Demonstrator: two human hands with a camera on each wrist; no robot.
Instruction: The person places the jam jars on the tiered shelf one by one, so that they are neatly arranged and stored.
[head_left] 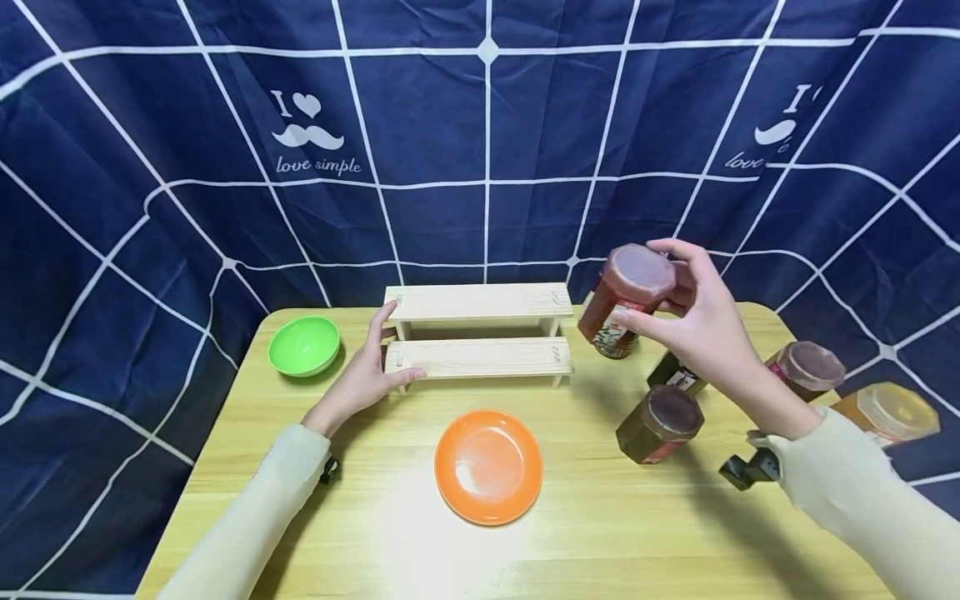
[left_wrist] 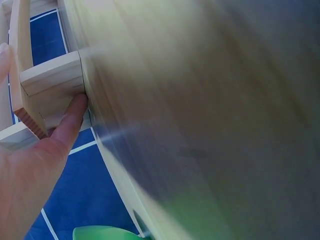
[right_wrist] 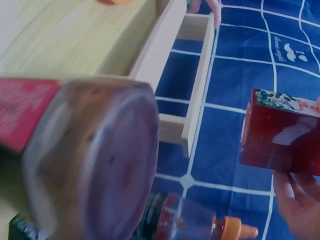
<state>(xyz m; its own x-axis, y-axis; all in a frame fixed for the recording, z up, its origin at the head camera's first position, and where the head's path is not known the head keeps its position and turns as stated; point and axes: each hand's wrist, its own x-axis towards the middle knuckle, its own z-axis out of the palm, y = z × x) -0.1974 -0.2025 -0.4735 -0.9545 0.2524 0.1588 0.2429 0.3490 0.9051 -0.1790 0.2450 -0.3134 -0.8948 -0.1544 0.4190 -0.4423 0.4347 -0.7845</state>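
My right hand (head_left: 660,287) grips a red sauce jar (head_left: 626,300) by its brown lid, tilted and lifted off the table beside the right end of a two-step wooden shelf (head_left: 480,304). In the right wrist view the red jar (right_wrist: 282,135) hangs at the right with my fingers (right_wrist: 300,200) under it, and the shelf (right_wrist: 195,75) lies beyond. My left hand (head_left: 390,350) rests against the shelf's left end, fingers fairly straight, thumb on the lower step. Up close in the left wrist view, a finger (left_wrist: 70,120) presses the wooden leg (left_wrist: 50,80).
An orange plate (head_left: 487,467) lies mid-table and a green bowl (head_left: 303,344) at back left. Several jars stand on the right: a dark one (head_left: 660,421), a brown-lidded one (head_left: 806,367), a yellow one (head_left: 892,412). A blue grid curtain hangs behind the table (head_left: 600,533).
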